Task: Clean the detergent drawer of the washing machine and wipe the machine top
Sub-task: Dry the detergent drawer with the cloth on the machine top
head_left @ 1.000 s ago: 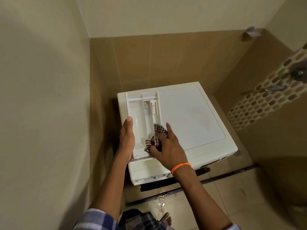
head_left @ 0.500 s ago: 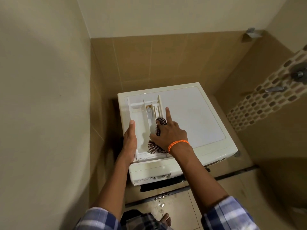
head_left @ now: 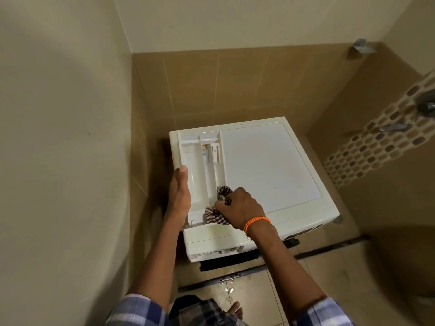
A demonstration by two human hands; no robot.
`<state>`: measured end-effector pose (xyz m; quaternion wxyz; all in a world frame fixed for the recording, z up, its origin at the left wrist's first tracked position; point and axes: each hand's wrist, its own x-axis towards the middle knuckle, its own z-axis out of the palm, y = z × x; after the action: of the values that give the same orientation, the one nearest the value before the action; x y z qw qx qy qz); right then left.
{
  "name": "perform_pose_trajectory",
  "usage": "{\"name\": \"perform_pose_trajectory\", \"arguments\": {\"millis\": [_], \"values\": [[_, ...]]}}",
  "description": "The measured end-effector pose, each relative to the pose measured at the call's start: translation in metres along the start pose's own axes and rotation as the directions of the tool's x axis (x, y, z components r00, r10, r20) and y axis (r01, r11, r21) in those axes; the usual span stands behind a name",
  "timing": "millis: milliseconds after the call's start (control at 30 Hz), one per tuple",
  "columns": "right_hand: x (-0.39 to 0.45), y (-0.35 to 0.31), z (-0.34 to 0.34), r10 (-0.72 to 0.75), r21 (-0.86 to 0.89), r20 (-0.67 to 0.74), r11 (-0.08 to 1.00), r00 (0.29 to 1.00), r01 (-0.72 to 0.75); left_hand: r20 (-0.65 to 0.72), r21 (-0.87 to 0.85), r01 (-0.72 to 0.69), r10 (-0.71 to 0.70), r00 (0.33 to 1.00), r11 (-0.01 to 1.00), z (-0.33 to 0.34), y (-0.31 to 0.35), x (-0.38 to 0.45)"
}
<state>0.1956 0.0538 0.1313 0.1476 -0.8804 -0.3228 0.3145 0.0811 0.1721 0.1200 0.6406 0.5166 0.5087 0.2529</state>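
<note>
The white detergent drawer (head_left: 197, 165) lies flat on the left part of the white washing machine top (head_left: 266, 163), its compartments facing up. My left hand (head_left: 180, 194) holds the drawer's left wall, thumb along the rim. A checked brown-and-white cloth (head_left: 215, 214) is bunched in my right hand (head_left: 240, 208), which grips it and presses it into the near end of the drawer's right compartment. An orange band circles my right wrist.
The machine stands in a tiled corner, a wall close on its left. Taps (head_left: 395, 127) stick out of the patterned wall at right. A dark floor track (head_left: 329, 248) runs in front of the machine, with water drops on the tiles near my bare foot (head_left: 235, 308).
My right hand has pulled the cloth back from the middle of the drawer to its near end, and its fingers have curled round the cloth. The left hand stays on the drawer's left side.
</note>
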Motion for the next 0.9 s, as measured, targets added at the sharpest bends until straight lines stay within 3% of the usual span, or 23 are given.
{"name": "perform_pose_trajectory", "arguments": {"millis": [233, 400, 567, 633, 700, 733, 833, 900], "values": [[0.005, 0.005, -0.008, 0.003, 0.057, -0.053, 0.998, 0.999, 0.000, 0.018, 0.024, -0.060, 0.059, 0.998, 0.998, 0.004, 0.000, -0.004], [0.002, 0.012, -0.020, 0.032, 0.294, -0.190, 0.955, 0.981, 0.025, -0.033, -0.049, -0.112, 0.110, 0.993, 0.993, 0.005, 0.014, 0.005], [0.005, 0.014, -0.061, 0.202, 0.542, -0.406, 0.838, 0.892, 0.057, -0.069, -0.165, -0.002, -0.010, 0.998, 0.986, 0.007, 0.005, 0.006], [0.005, 0.008, -0.073, 0.299, 0.602, -0.538, 0.791, 0.788, 0.111, -0.068, -0.144, -0.024, 0.014, 0.998, 0.989, 0.007, 0.003, 0.003], [0.006, 0.001, -0.071, 0.313, 0.530, -0.698, 0.830, 0.644, 0.172, -0.047, -0.150, -0.017, 0.010, 0.999, 0.989, 0.011, 0.000, -0.001], [0.004, -0.003, -0.062, 0.253, 0.468, -0.733, 0.861, 0.631, 0.198, -0.027, -0.148, -0.009, 0.005, 1.000, 0.989, 0.013, 0.001, -0.003], [-0.010, -0.010, -0.002, -0.133, 0.095, -0.578, 0.969, 0.805, 0.228, -0.014, -0.122, -0.052, 0.051, 0.999, 0.991, 0.014, 0.007, -0.004], [-0.024, -0.008, 0.037, -0.277, -0.136, -0.472, 0.961, 0.837, 0.242, 0.013, -0.057, -0.146, 0.147, 0.989, 0.988, 0.012, 0.013, -0.003]]}}
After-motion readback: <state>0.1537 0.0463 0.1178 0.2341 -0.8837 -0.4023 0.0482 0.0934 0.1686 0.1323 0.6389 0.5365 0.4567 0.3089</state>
